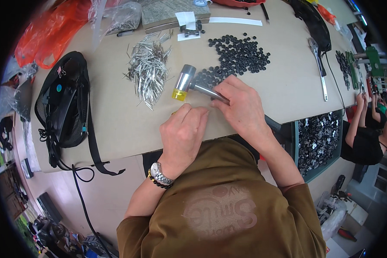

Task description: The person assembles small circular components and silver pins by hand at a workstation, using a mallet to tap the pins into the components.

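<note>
My right hand (244, 106) is wrapped around the handle of a small mallet (185, 81). The mallet's silver head has a clear yellow face at one end and a grey one at the other, and it sits just above my left hand. Close to the table's near edge, my left hand (181, 132) is closed with fingertips pinched together; whatever they hold is too small or hidden to name. Beyond the mallet lies a spread of small black round caps (241, 53). A heap of thin silver metal pins (148, 69) is to its left.
A black mesh bag (64, 99) with straps and a cable lies at the left. Far back stands a grey slab (165, 15) beside an orange plastic bag (47, 32). An adjustable wrench (320, 69) lies right, above a green bin (318, 139) of dark metal parts. Other people work far right.
</note>
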Demonstrator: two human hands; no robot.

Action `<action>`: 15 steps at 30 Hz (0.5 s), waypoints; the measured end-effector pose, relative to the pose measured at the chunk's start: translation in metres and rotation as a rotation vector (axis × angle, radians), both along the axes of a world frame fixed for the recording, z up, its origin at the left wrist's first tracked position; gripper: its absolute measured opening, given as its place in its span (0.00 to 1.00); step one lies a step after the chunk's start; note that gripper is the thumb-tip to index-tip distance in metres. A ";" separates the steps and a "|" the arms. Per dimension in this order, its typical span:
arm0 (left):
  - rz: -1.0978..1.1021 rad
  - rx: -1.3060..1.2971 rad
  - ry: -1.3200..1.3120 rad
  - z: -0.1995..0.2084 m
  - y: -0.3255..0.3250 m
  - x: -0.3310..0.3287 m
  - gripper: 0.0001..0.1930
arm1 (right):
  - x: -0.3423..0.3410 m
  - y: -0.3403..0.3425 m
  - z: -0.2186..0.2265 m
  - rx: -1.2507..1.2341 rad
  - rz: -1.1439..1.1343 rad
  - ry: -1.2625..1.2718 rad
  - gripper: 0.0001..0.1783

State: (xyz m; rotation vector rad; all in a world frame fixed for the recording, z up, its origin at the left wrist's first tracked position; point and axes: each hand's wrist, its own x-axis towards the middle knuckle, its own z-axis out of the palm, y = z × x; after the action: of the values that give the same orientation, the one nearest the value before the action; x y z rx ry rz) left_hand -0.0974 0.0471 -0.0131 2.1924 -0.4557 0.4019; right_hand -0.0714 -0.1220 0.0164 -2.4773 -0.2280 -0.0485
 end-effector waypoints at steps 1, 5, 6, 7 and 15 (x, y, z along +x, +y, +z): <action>-0.001 0.004 -0.003 0.000 0.000 0.000 0.07 | 0.000 0.000 0.000 -0.014 0.013 0.019 0.10; 0.000 -0.003 -0.022 -0.002 0.000 0.000 0.07 | 0.000 0.001 0.001 -0.038 0.014 0.063 0.10; 0.004 -0.004 -0.020 -0.002 0.000 0.000 0.07 | 0.000 0.001 0.003 -0.039 0.018 0.065 0.10; 0.005 -0.013 -0.011 -0.001 0.000 -0.001 0.06 | -0.002 0.001 0.006 0.034 0.016 0.042 0.10; 0.009 -0.012 -0.015 0.000 0.000 -0.001 0.07 | -0.013 0.005 0.019 0.114 0.077 0.128 0.09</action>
State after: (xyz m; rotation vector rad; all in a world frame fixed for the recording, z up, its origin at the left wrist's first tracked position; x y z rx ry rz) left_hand -0.0984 0.0470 -0.0130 2.1814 -0.4512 0.4256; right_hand -0.0843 -0.1166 0.0353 -2.3456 -0.2575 0.1262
